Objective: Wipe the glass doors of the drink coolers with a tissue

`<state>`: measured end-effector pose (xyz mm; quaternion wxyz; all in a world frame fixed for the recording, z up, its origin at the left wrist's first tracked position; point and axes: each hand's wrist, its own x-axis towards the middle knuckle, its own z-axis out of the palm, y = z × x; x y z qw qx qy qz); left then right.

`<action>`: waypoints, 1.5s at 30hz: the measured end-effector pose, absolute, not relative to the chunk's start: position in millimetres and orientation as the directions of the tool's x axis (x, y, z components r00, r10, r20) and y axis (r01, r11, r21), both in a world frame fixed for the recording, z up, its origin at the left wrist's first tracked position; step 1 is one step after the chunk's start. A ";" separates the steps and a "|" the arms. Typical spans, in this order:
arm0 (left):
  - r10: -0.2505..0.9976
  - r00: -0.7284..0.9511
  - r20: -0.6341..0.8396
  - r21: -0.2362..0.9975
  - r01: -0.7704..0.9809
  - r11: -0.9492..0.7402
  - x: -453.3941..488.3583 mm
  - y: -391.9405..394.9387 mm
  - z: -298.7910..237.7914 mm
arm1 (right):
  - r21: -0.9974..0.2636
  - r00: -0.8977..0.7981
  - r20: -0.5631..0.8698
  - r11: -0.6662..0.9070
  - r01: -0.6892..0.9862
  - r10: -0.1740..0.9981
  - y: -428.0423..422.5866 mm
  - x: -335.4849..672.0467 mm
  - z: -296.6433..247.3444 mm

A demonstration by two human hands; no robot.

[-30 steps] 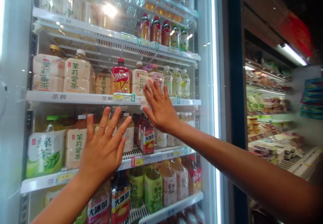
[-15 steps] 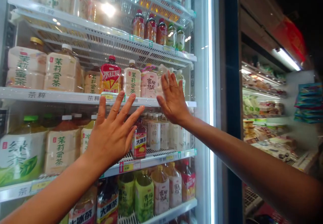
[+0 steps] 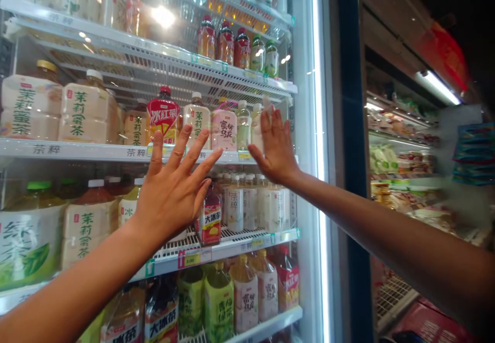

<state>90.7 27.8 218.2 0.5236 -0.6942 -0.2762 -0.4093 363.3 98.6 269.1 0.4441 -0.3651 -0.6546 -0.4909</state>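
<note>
Both hands are raised before a drinks fridge, where light reflections suggest glass between them and the bottles. My left hand is open with its fingers spread, and nothing is in it. Its fingertips overlap a red-labelled tea bottle and the shelf edge below it. A small dark red tea bottle shows just right of its thumb. My right hand is also open and holds nothing, its fingers pointing up. Left of it stand a pink-labelled bottle and a clear bottle. Whether either palm touches the glass I cannot tell.
Several shelves hold bottled drinks, among them large white-labelled bottles and green ones. A bright vertical light strip and a dark frame edge the fridge. Further right is an open chilled display of packaged food.
The view has shifted slightly, so the shelves appear further left. My right hand has moved right across the bottles, uncovering the clear one. My left hand stays spread, a little higher in view.
</note>
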 end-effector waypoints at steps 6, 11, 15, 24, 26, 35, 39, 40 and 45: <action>-0.014 0.508 0.861 -0.491 0.824 -0.282 77.2 27.6 219.8 | 0.608 -0.673 0.726 0.327 0.724 0.139 72.1 320.8 231.4; 0.009 0.483 0.876 -0.461 0.842 -0.278 56.0 20.8 223.7 | 0.332 -0.367 0.925 0.266 0.905 0.095 88.5 317.3 299.7; 0.008 0.468 0.884 -0.450 0.853 -0.263 35.7 17.9 215.8 | 0.535 -0.582 0.811 0.331 0.777 0.055 73.2 279.4 261.8; -0.011 0.419 0.908 -0.414 0.893 -0.180 -16.0 8.9 208.2 | 0.475 -0.524 0.849 0.332 0.815 0.073 70.4 239.3 304.0; -0.014 0.396 0.918 -0.393 0.904 -0.167 -28.5 6.1 209.5 | 0.416 -0.453 0.890 0.315 0.853 0.052 70.1 226.1 314.7; 0.021 0.341 0.940 -0.331 0.926 -0.183 -59.2 -5.5 199.1 | 0.734 -0.788 0.613 0.334 0.591 0.049 45.9 165.0 287.6; 0.013 0.321 0.947 -0.314 0.933 -0.179 -76.0 -14.7 197.6 | 0.553 -0.592 0.806 0.368 0.748 -0.008 59.1 158.9 329.5; 0.008 0.316 0.949 -0.310 0.936 -0.166 -80.6 -16.5 196.6 | 0.558 -0.594 0.804 0.379 0.738 -0.026 58.5 155.7 323.6; 0.007 0.321 0.947 -0.318 0.942 -0.103 -96.5 -19.9 189.0 | 0.845 -0.904 0.410 0.421 0.328 -0.118 42.3 144.5 245.4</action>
